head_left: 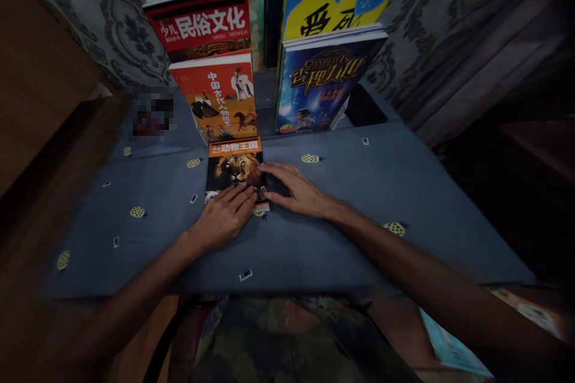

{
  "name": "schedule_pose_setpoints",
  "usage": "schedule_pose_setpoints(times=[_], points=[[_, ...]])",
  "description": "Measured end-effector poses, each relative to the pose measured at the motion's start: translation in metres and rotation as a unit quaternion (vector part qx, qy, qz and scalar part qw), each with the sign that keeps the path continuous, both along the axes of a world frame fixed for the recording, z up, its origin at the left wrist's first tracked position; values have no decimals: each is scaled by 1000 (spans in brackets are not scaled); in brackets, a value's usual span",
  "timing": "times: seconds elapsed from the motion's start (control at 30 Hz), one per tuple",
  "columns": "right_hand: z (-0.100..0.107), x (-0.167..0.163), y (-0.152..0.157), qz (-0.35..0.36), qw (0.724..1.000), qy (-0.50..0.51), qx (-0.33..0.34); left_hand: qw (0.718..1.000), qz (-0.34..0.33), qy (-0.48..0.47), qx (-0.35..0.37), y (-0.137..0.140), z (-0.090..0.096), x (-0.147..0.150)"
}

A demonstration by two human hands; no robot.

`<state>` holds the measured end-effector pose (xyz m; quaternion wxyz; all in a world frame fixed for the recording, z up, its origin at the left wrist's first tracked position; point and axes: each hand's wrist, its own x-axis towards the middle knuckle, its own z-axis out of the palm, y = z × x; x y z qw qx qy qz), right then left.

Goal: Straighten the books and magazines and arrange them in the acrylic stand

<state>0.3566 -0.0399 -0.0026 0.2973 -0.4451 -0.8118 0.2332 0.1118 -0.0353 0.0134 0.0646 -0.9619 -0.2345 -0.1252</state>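
Note:
A book with a lion on its cover (pixel 234 169) lies on the blue tablecloth with pineapple prints (pixel 309 245). My left hand (pixel 228 212) rests on the lower part of its cover, fingers stretched out. At the book's right edge is my right hand (pixel 294 190), its index finger touching the cover and its thumb near the lower right corner. A gap shows between that thumb and finger. Just behind the lion book stands an orange book (pixel 224 99), tilted back.
A red book (pixel 202 24) stands behind the orange one. To the right stand a dark blue book (pixel 314 87) and a blue-and-yellow book (pixel 314 3). A black flat object (pixel 365 106) lies at the back right. Patterned curtain (pixel 121 6) hangs behind.

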Motion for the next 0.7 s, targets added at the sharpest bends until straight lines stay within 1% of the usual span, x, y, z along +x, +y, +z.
schedule_pose_setpoints(times=[0.1,0.2,0.3,0.37,0.47,0.7], points=[[1,1,0,16,1000,-3,-4,1000,0,-13,3,-2,1,1],[-3,1,0,27,999,-13,25,1000,1,-19,1,-4,6,1],[-9,1,-1,36,998,-18,53,999,20,-15,-41,-3,12,2],[-12,2,-1,35,997,-19,59,997,37,-4,-67,3,15,6],[-12,4,-1,27,998,-25,53,995,59,9,-81,23,14,17],[-5,5,-3,22,997,-69,9,993,85,-12,-79,90,6,48]])
